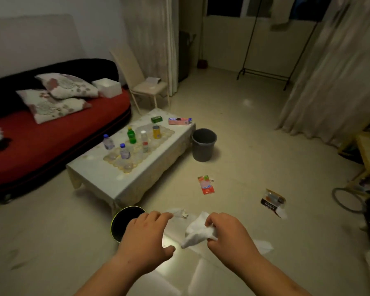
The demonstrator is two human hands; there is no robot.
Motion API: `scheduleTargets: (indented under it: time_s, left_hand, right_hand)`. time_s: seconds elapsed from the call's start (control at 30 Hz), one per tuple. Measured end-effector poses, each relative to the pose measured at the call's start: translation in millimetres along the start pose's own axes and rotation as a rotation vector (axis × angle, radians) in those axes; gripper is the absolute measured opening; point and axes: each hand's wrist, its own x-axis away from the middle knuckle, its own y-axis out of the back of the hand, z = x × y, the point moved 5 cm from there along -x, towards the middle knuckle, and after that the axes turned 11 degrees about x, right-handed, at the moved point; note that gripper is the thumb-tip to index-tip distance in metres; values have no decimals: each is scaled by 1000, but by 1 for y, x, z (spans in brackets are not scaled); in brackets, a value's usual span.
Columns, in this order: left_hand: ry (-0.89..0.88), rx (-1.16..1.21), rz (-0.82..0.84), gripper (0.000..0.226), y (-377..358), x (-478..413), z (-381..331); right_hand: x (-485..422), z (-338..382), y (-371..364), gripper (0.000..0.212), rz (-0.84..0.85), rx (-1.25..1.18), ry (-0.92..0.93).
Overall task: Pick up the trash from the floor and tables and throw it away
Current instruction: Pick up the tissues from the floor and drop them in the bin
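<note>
Trash lies across the floor (254, 135) and I already have some of it: my right hand (226, 233) is pinched around a crumpled white tissue (198, 230), nearest to me. My left hand (146, 238) is spread with nothing in it, hovering over the rim of a black round container (124, 218) with a yellow edge. Just past my left fingertips, a small scrap of crumpled paper (179, 213) sits on the floor. Farther right lies a dark snack wrapper (273, 202), and beyond the middle a red packet (206, 184). Farther still, a grey bin (203, 144) stands just beside the right end of the tabletop (137, 174), which carries bottles (131, 135).
</note>
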Motion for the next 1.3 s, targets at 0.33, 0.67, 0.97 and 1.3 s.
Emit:
scheduleTargets:
  time_s: [0.33,0.67,0.97,1.3]
  left_hand:
    - [184,17,-76,73,54,-20,109]
    - [443,41,-156,63,60,-91,220]
    - [536,64,-106,63,13,-136,332]
    - [530,54,49,66,-117,-201,486]
  right_hand:
    - [-113,105,-36,34,61,-11,211]
    - [-266,159,-108,35,142,-7,393]
    - [-347,193,-222,34,285,-69,328]
    - [-407,169,-419,27,369,-84,155]
